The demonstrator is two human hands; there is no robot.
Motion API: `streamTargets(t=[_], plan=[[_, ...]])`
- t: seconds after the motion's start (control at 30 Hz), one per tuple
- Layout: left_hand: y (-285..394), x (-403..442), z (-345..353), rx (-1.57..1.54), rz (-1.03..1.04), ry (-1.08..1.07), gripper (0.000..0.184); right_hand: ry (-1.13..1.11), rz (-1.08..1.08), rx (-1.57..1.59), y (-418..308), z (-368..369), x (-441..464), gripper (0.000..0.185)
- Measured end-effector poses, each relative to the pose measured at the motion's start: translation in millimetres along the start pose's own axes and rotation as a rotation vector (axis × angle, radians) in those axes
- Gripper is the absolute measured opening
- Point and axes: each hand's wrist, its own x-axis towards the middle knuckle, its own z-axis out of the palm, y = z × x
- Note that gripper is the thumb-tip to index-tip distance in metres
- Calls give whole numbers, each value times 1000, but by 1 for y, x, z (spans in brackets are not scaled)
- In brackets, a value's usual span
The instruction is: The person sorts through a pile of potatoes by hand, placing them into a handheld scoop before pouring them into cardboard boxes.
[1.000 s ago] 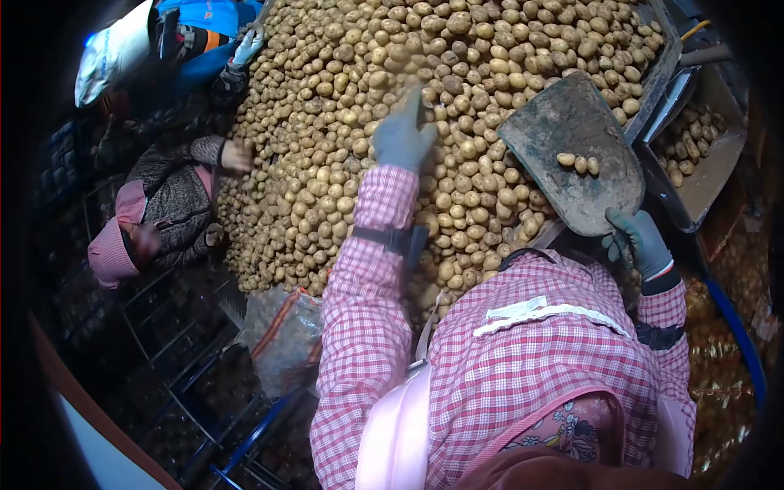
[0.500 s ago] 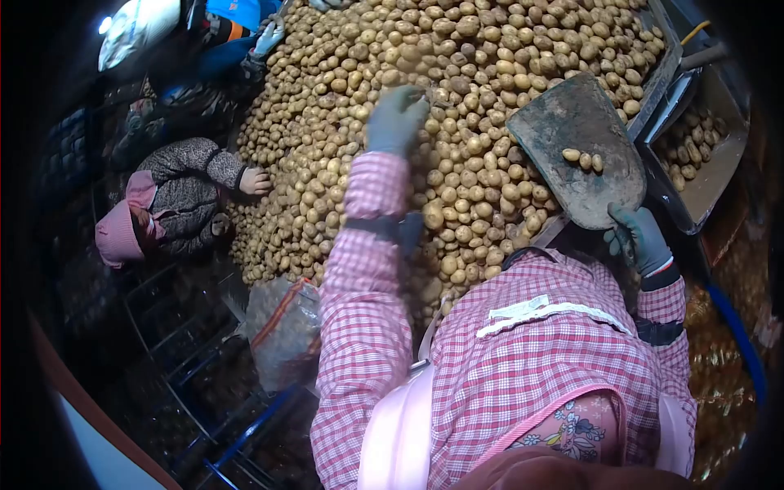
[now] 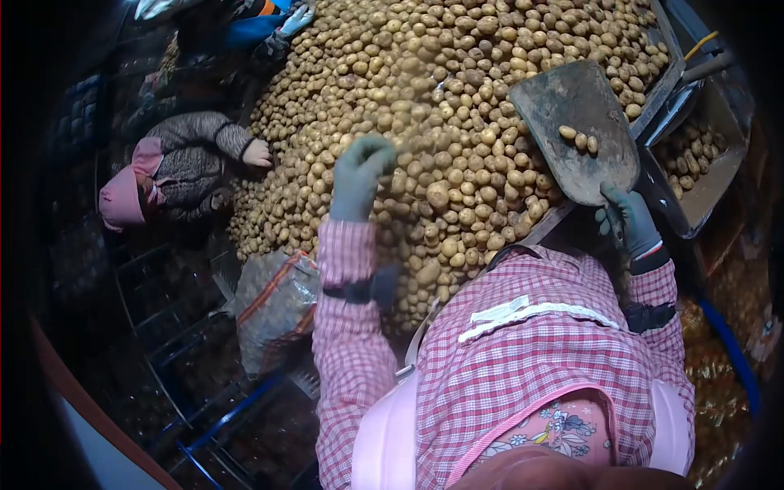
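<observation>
A wide heap of potatoes [image 3: 478,196] spreads across the upper middle of the view. Over its nearer part is my left hand [image 3: 357,175] in a grey-green glove, fingers curled inward; whatever they hold, if anything, is hidden. In a matching glove, my right hand [image 3: 630,222] grips the handle end of a dirty flat shovel [image 3: 572,106]. Its blade lies over the right side of the heap and carries three small potatoes [image 3: 581,141].
At the right stands a metal bin [image 3: 719,175] with potatoes inside. A clear sack with orange stripes [image 3: 273,302] sits left of my arm. One person in a pink hood [image 3: 122,196] reaches into the heap's left edge; another person's gloved hand [image 3: 296,20] shows above.
My left hand has drawn back toward me and to the left over the potatoes. The shovel stays in my right hand with the same potatoes on it; the view has shifted slightly.
</observation>
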Motion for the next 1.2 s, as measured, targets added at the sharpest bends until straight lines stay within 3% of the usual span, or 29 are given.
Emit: streamTargets(t=[0.07, 0.17, 0.2, 0.23, 0.27, 0.3, 0.37, 0.4, 0.47, 0.5, 0.53, 0.57, 0.6, 0.63, 0.7, 0.87, 0.97, 1.07, 1.13, 1.2], plan=[[8, -68, -17, 113, -67, -56, 10, -57, -34, 14, -11, 14, -1, 36], [-6, -176, -36, 164, -346, -110, 11, -113, -62, -6, -25, 36, -10, 34], [-21, -211, -42, 125, -385, -151, 10, -151, -79, -42, -28, 44, -14, 34], [-32, -238, -56, 223, -279, -228, 8, -179, -81, -86, -34, 66, -15, 34], [-52, -272, -67, 85, -517, -215, 8, -214, -82, -127, -35, 86, -12, 34], [-60, -299, -68, 156, -522, -254, 8, -260, -72, -137, -29, 107, -4, 34], [-92, -347, -82, 222, -780, -395, 16, -341, -79, -159, -8, 159, 16, 35], [-115, -372, -93, 314, -716, -519, 26, -393, -27, -220, -4, 183, 18, 38], [-149, -438, -84, 602, -834, -532, 33, -487, 10, -245, 3, 206, 4, 39], [-150, -440, -83, 679, -750, -353, 44, -546, 38, -259, 8, 227, -1, 40], [-149, -434, -81, 601, -551, -163, 50, -607, 74, -272, 11, 247, -9, 40], [-114, -404, -69, 340, -633, -49, 51, -639, 101, -278, 13, 261, -22, 40], [-118, -389, -53, -19, -502, 123, 54, -670, 126, -285, 16, 274, -36, 41], [-116, -370, -40, -293, -395, 179, 65, -692, 152, -308, 26, 286, -42, 41], [-109, -330, 3, -631, -142, 156, 67, -749, 226, -307, 38, 297, -61, 41], [-143, -254, 36, -1138, -216, 205, 58, -745, 281, -408, 68, 312, -70, 34], [-123, -247, 50, -1196, -291, 323, 49, -950, 270, -624, 53, 289, -69, 35], [-128, -235, 47, -1333, -212, 416, 42, -1083, -184, -880, 25, 264, -48, 44], [-131, -248, 35, -1363, -173, 402, 42, -848, -319, -871, -16, 248, -15, 54], [-131, -257, 34, -1295, -236, 533, 39, -651, -765, -985, -24, 238, 65, 53]])
